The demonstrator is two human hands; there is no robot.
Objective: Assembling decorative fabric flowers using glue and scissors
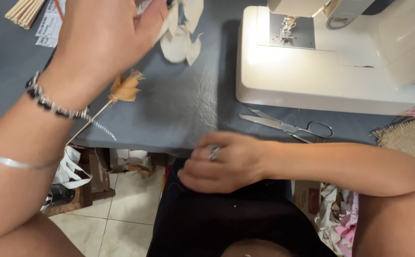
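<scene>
Two hands work over a grey counter (pixel 179 104) bearing a white sewing machine (pixel 331 62) and scissors (pixel 288 126): the left hand (pixel 105 35), raised, has its grip pinching cream fabric petals (pixel 181 33) beside a tan flower on wire (pixel 124 89), while the right hand (pixel 224 162), fingers curled together, rests at the counter's edge.

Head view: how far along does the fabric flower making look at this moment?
Done, apparently: one tan fabric flower on a wire stem lies on the grey mat. In hand: the left hand reaches into the loose cream petal pieces; whether it grips one is unclear. The right hand rests at the table edge. Left: those petals remain unassembled; scissors lie idle by the sewing machine.
</scene>
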